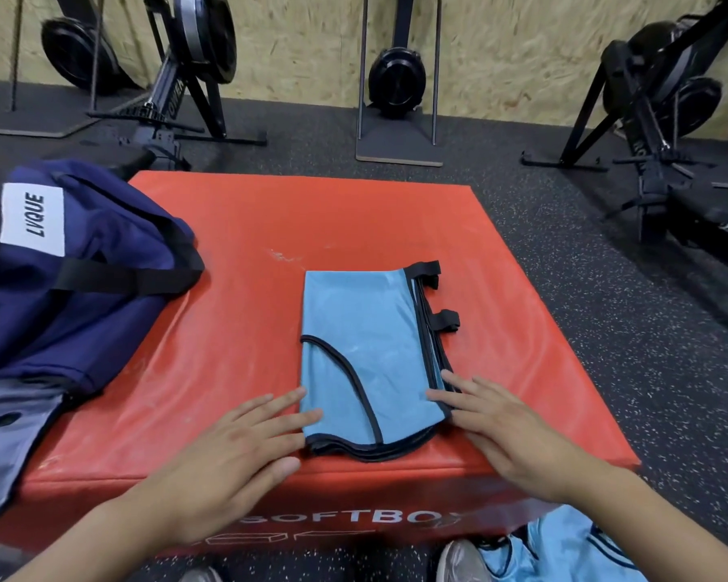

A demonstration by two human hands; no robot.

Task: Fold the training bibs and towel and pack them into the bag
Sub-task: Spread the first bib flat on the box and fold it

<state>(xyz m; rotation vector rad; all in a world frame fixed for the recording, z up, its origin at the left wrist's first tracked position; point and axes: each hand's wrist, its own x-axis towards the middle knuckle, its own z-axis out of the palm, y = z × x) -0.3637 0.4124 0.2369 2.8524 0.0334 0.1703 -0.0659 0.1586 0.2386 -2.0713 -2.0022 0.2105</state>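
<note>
Even, fairly dim indoor light falls from above, with only soft, faint shadows. The red soft box (354, 220) shows pale sheen along its left slope and near edge. Wide-angle distortion bends the floor (606, 266) and the gym machines at the far left and right. The whole frame is slightly soft, and the near bottom corners blur most.

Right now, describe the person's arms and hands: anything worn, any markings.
Both arms are bare as far as the frame shows, with no sleeves in view. The left hand and right hand wear no gloves. No rings, watch, wristbands or markings show on the fingers or wrists.
</note>
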